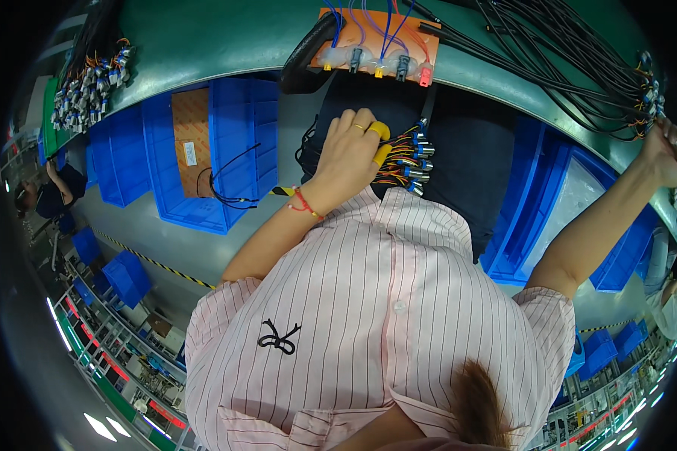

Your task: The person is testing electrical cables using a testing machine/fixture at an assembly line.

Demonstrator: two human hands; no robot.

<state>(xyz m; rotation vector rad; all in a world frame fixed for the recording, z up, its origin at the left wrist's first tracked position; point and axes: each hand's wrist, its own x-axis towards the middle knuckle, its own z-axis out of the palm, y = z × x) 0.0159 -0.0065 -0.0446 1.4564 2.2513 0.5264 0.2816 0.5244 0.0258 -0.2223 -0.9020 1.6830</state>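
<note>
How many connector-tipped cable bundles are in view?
3: left bundle on the bench, lap bundle at the left hand, right bundle by the right hand. More may be hidden.

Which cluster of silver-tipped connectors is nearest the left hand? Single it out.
The middle cluster, over the lap, beside the left hand; the left cluster and the right cluster are both at the green bench, the latter by the right hand.

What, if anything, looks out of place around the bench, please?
Perhaps one thing: loose black cabling lies in a stray curl at the blue bin with brown cardboard, unlike the gathered cable bundle in the left hand. I see no obvious spill or damage.
</note>
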